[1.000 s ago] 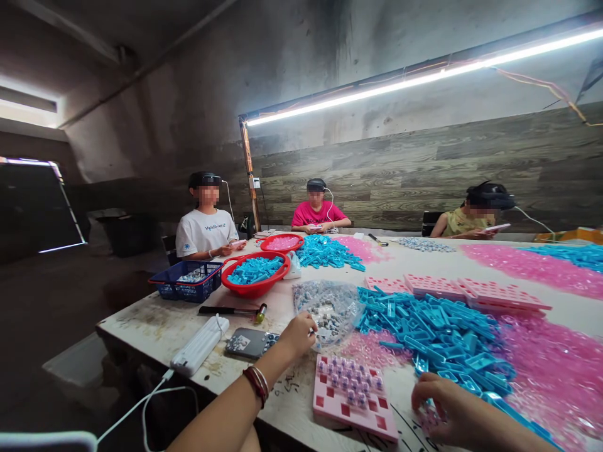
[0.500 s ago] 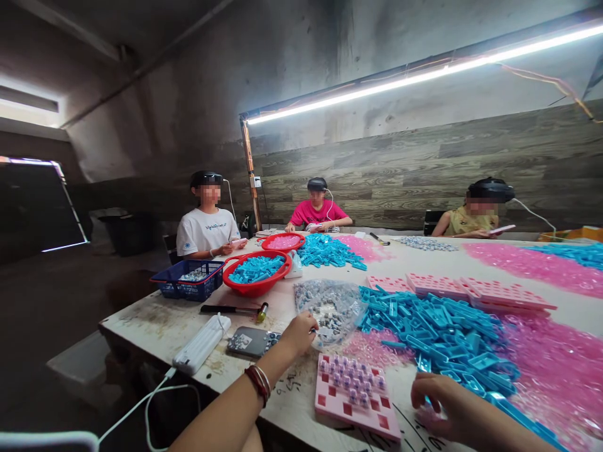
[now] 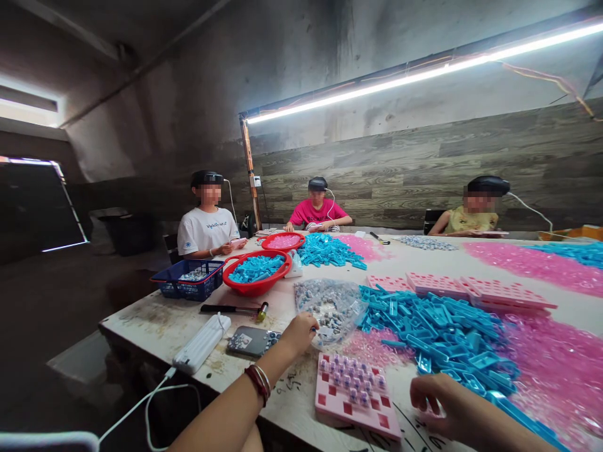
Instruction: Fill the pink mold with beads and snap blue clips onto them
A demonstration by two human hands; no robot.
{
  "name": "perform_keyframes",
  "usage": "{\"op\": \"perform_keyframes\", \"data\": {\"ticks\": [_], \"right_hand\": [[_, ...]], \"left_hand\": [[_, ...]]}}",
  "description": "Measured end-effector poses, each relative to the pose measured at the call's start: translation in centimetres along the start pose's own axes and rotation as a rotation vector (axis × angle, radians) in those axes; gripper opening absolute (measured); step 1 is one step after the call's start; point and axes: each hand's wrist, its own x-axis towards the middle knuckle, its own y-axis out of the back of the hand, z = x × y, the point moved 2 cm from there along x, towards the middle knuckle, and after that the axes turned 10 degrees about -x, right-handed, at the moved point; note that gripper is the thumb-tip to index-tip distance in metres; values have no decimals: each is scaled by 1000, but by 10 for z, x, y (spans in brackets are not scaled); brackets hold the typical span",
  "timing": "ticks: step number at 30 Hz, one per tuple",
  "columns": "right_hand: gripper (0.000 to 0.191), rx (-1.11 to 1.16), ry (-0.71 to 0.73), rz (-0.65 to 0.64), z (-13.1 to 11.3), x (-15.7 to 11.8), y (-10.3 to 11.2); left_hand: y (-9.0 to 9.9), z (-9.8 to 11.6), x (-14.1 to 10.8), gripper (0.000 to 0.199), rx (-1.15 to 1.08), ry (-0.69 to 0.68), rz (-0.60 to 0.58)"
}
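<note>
My left hand [image 3: 300, 333], fingers pressed together, is at the near edge of a clear plastic bag [image 3: 332, 312] of small silvery parts; what its fingertips hold is too small to name. Right of it, a pink tray [image 3: 351, 409] with square slots lies on the table, small purplish clear pieces [image 3: 352, 380] standing in its upper rows. My right hand [image 3: 438, 402] rests low beside the tray's right side, fingers curled down; whatever lies beneath them is hidden. Blue plastic parts [image 3: 438, 333] are heaped just beyond it, with pink clear pieces [image 3: 556, 364] to the right.
On the left are a grey phone [image 3: 247, 341], a white power strip [image 3: 200, 345], a hammer [image 3: 235, 309], a blue basket [image 3: 188, 285] and a red basket [image 3: 257, 287]. More pink trays [image 3: 504, 294] lie behind the blue heap. Three people sit across the table [image 3: 136, 320].
Both my hands stay almost where they were. The person at the right has lowered the pink item and shifted their head slightly.
</note>
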Motion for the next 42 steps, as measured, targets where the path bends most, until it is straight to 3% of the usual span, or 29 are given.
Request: {"op": "perform_keyframes", "data": {"ticks": [12, 23, 32, 42], "right_hand": [[28, 45, 11, -9, -13, 0, 10], [20, 36, 51, -21, 0, 5, -2], [21, 38, 58, 12, -7, 5, 2], [23, 69, 50, -19, -11, 3, 5]], "left_hand": [[0, -1, -1, 28, 24, 15, -14], [0, 2, -1, 26, 54, 16, -30], [1, 1, -2, 21, 58, 1, -37], [1, 3, -3, 30, 24, 14, -14]]}}
